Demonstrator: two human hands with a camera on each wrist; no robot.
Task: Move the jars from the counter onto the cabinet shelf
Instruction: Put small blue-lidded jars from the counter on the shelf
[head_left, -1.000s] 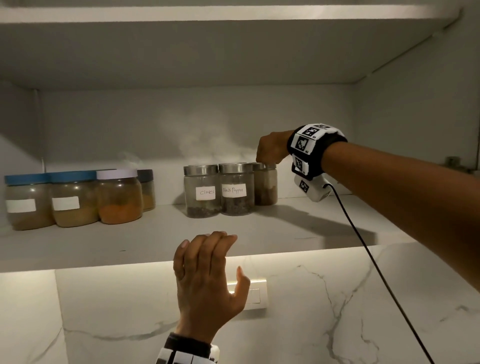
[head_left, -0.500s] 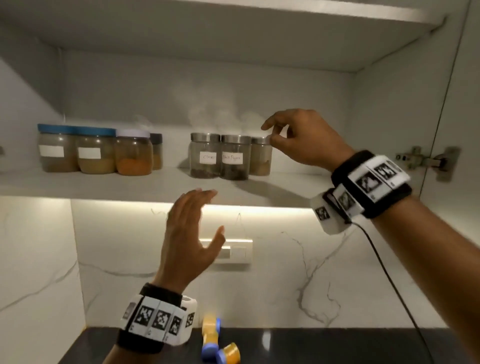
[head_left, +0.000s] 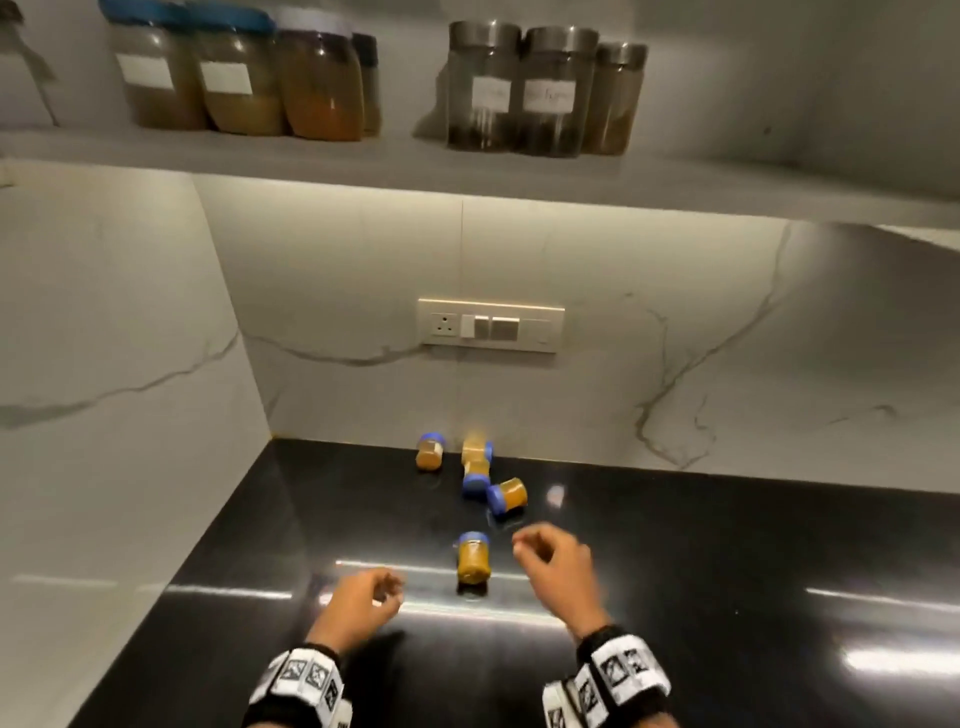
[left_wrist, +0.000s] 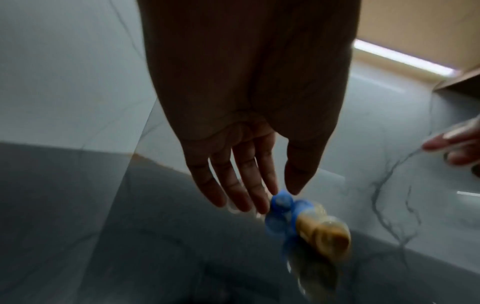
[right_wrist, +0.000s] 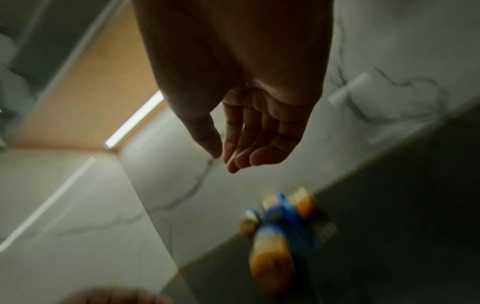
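Several small blue-lidded jars of yellow-brown powder lie on their sides on the black counter (head_left: 727, 545). The nearest jar (head_left: 473, 557) lies between my two hands; the others cluster near the back wall, among them a jar (head_left: 430, 451) at the left and a jar (head_left: 506, 494) at the right. My left hand (head_left: 363, 605) hovers low, left of the nearest jar, fingers relaxed and empty (left_wrist: 249, 164). To that jar's right, my right hand (head_left: 556, 564) holds nothing, fingers loosely bent (right_wrist: 249, 139). The cabinet shelf (head_left: 467, 171) above carries several larger jars.
On the shelf stand plastic jars with blue and white lids (head_left: 244, 78) at the left and three metal-lidded glass jars (head_left: 540, 93) in the middle. A switch and socket plate (head_left: 491, 326) sits on the marble backsplash. The counter meets a side wall at the left.
My right hand left the shelf jars and dropped to the counter. My left hand came down too. The view has swung down from the shelf to the counter jars.
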